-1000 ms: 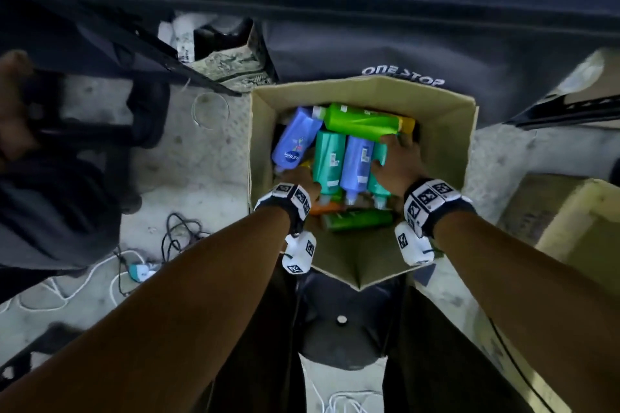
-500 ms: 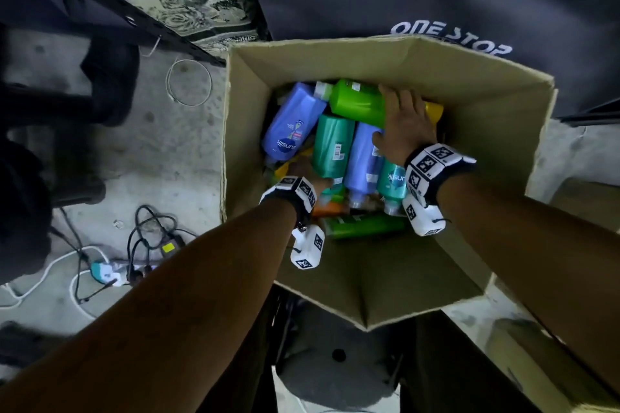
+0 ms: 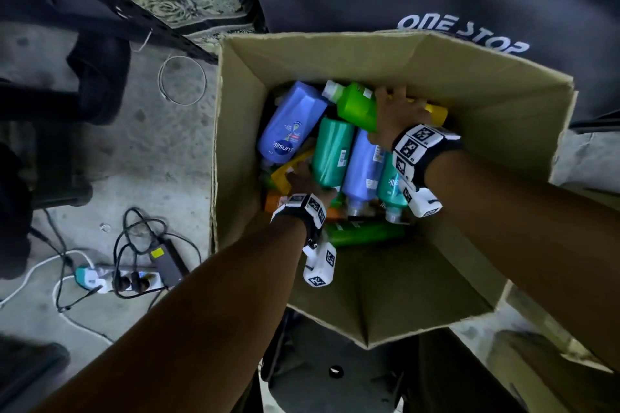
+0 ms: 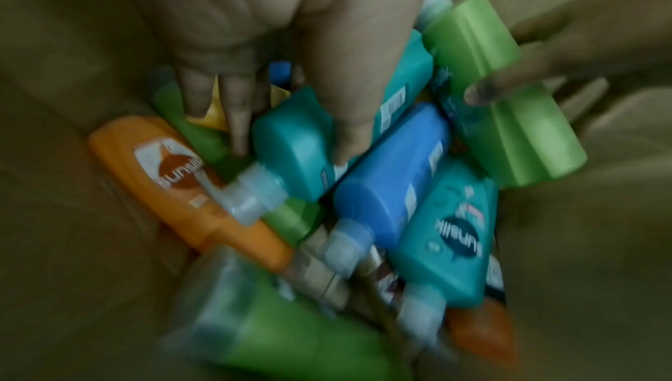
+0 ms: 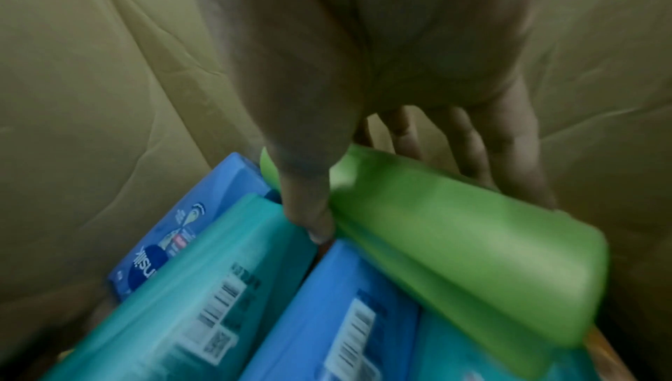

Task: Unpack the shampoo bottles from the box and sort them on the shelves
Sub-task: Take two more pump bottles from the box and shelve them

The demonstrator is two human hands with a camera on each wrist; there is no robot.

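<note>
Head: both hands inside cardboard box [image 3: 241, 131] of shampoo bottles. Left wrist: left hand [image 4: 291, 50] grasps teal bottle [image 4: 291, 140], thumb over it, fingers down its far side. Right wrist: right hand [image 5: 382, 71] clasps light green bottle [image 5: 472, 249], which lies across the pile.

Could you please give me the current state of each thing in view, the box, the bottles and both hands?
Cardboard box: open, flaps up, holding many bottles.
Light green bottle: lying across the pile, gripped by the right hand.
Teal bottle: lying down, gripped by the left hand.
Blue bottle: lying label up, untouched.
Orange bottle: lying at the bottom, untouched.
Power strip: on the floor, plugs inserted.
</note>
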